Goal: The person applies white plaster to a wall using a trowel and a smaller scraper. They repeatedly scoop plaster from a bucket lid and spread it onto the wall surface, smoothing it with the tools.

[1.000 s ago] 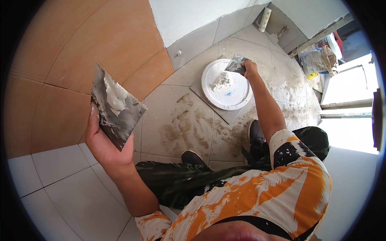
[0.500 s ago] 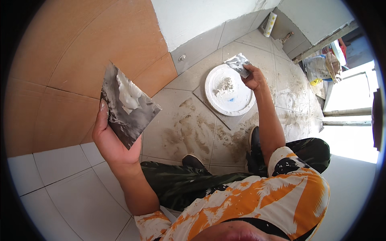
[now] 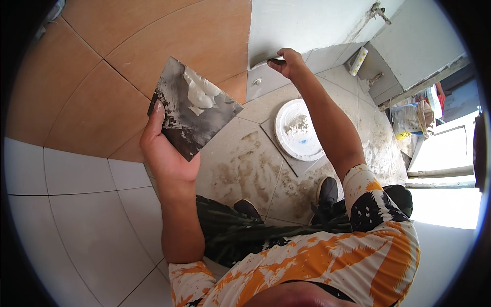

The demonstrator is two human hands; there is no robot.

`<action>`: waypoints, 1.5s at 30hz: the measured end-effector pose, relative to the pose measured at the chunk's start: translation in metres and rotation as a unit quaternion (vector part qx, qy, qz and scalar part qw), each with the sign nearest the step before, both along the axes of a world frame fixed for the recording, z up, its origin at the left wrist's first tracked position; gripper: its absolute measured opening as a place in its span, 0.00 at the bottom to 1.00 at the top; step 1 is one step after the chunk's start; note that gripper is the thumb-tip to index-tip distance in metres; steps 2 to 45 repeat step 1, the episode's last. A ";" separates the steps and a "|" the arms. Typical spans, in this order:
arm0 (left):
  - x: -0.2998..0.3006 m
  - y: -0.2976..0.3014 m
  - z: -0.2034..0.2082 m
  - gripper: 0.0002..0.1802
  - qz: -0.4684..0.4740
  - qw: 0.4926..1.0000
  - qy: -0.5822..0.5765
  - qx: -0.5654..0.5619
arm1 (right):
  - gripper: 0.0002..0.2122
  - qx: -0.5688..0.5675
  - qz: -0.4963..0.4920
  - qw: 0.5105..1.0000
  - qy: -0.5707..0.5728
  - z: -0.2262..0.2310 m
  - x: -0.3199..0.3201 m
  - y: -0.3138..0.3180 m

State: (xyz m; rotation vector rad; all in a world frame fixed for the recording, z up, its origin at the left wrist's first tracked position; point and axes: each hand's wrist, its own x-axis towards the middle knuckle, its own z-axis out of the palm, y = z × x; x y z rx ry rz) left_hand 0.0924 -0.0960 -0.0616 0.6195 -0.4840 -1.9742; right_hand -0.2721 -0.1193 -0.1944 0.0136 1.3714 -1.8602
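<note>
My left hand grips a flat square metal plate from below and behind, thumb over its edge. A lump of white putty sits on the plate's upper part, and smears mark the rest. Farther off, my right hand is closed round a putty knife, seen nearly edge-on. The knife is at the lower part of the white wall, just above the grey tile row. Whether its blade touches the wall is hard to make out.
On the dirty tiled floor stands a round white lid or bucket top with white putty on it. Orange tiles cover the wall at left. Bags lie by the doorway at right. A pale roll leans in the far corner.
My right hand has moved up and left with the putty knife, from above the white round lid to the wall. The view has shifted, and the plate in my left hand sits higher and farther right.
</note>
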 end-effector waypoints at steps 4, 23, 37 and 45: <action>0.003 -0.003 -0.004 0.20 -0.001 1.000 0.003 -0.005 | 0.12 -0.001 0.001 1.000 -0.001 -0.002 0.002 -0.001; 0.003 -0.003 -0.004 0.20 -0.001 1.000 0.003 -0.005 | 0.12 -0.001 0.001 1.000 -0.001 -0.002 0.002 -0.001; 0.003 -0.003 -0.004 0.20 -0.001 1.000 0.003 -0.005 | 0.12 -0.001 0.001 1.000 -0.001 -0.002 0.002 -0.001; 0.003 -0.003 -0.004 0.20 -0.001 1.000 0.003 -0.005 | 0.12 -0.001 0.001 1.000 -0.001 -0.002 0.002 -0.001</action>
